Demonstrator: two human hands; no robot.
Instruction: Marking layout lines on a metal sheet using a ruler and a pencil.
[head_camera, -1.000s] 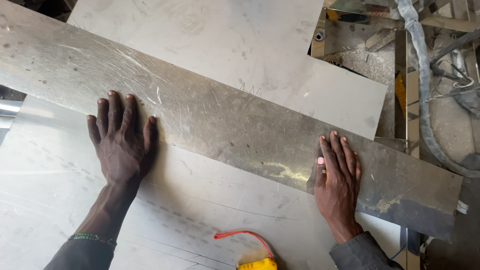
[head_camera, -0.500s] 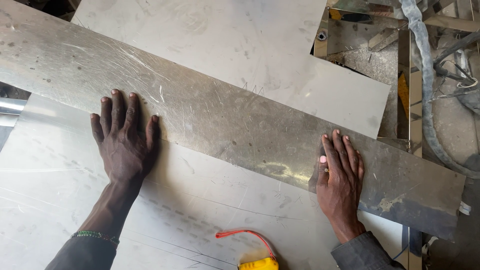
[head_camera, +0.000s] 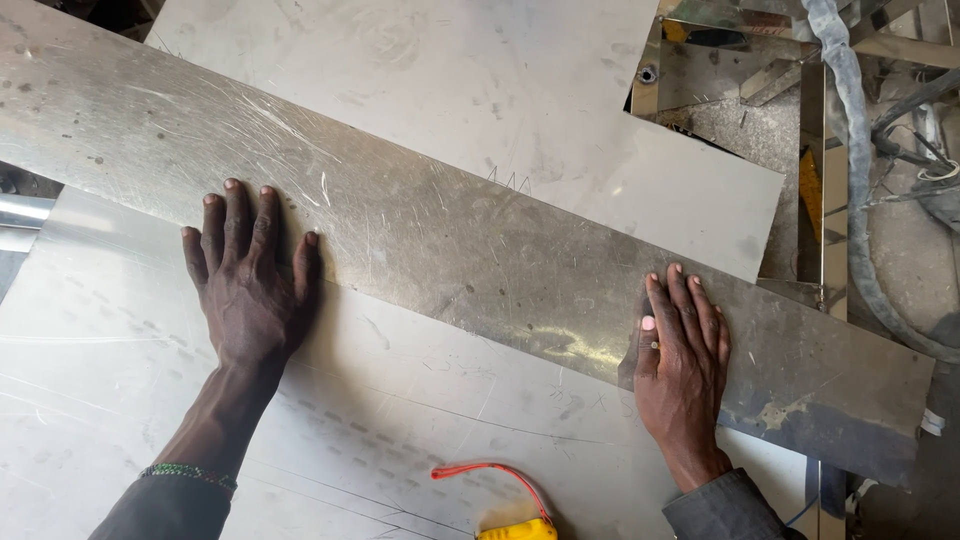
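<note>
A: What does the left hand (head_camera: 245, 285) do?

B: It lies flat, palm down, fingers spread. The fingertips rest on the long metal strip (head_camera: 430, 230); the palm sits across the strip's lower edge and onto the large metal sheet (head_camera: 90, 390) below. It grips nothing. A beaded band (head_camera: 190, 475) circles the wrist above a grey sleeve.

A: And the right hand (head_camera: 685, 370)?

B: Also flat and palm down, fingers close together and pointing up the frame, the thumb out to the left. It presses on the strip near its right end, with the heel of the hand at the strip's lower edge.

A: Where does the strip lie?

B: It runs on a slant from the upper left to the lower right, resting on top of the large sheet. Its surface is scratched and dull. A second, paler sheet (head_camera: 480, 90) lies above it, its lower edge tucked under the strip.

A: What else is near?

B: A yellow tape measure (head_camera: 518, 530) with a red loop sits at the bottom edge, between the two forearms, touching neither hand. A grey hose (head_camera: 858, 190) hangs down the right side, well apart from both hands, beside a shiny metal frame (head_camera: 812, 180).
</note>
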